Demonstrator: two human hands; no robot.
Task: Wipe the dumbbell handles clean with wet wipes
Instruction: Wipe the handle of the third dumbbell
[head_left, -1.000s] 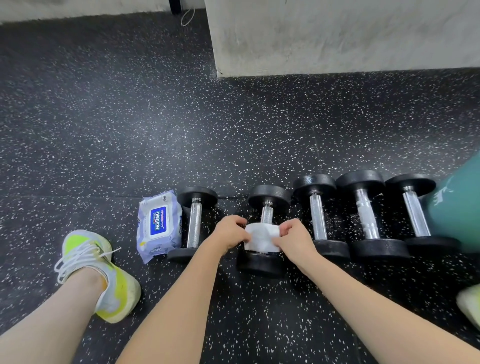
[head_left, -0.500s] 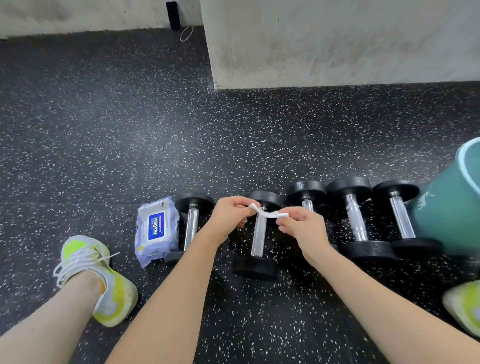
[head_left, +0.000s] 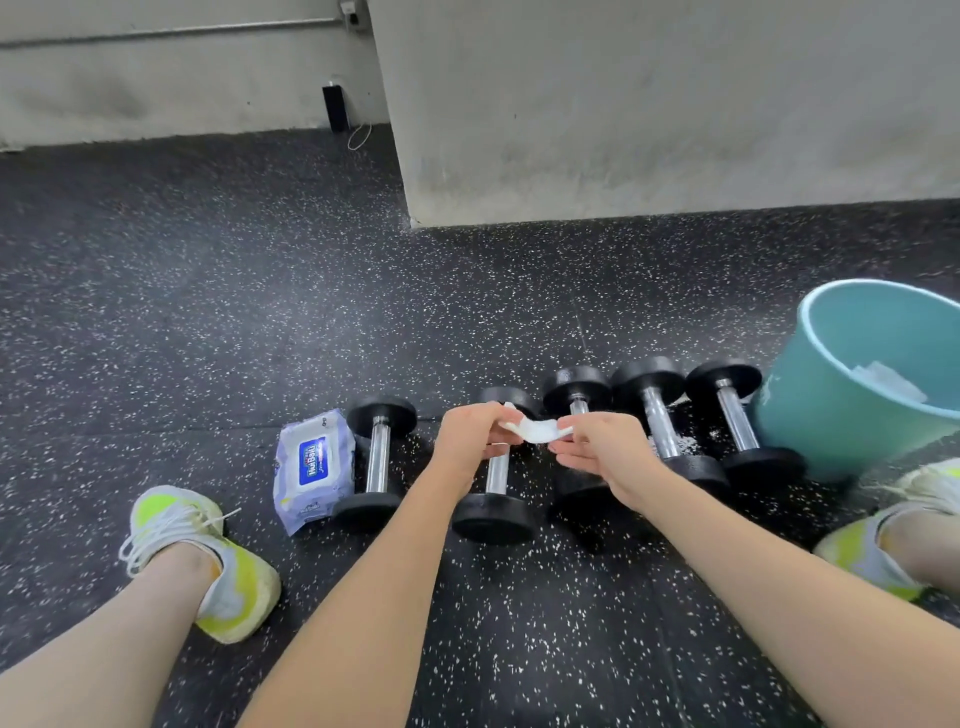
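Several black dumbbells with chrome handles lie in a row on the floor; the second from the left (head_left: 497, 474) sits under my hands. A white wet wipe (head_left: 535, 429) is stretched in the air above it. My left hand (head_left: 470, 439) pinches its left end and my right hand (head_left: 597, 447) pinches its right end. The leftmost dumbbell (head_left: 378, 457) lies beside a pack of wet wipes (head_left: 313, 470). My hands hide part of the third dumbbell (head_left: 576, 395).
A teal bucket (head_left: 831, 415) holding used wipes stands at the right, touching the last dumbbell (head_left: 735, 421). My shoes (head_left: 208, 561) rest left and right on the speckled rubber floor. A concrete pillar (head_left: 623, 130) rises behind the row.
The wipe was wrapped round the second dumbbell's handle a second ago. Both hands have lifted it off and hold it stretched above the handle. The camera has tilted up, showing the bucket.
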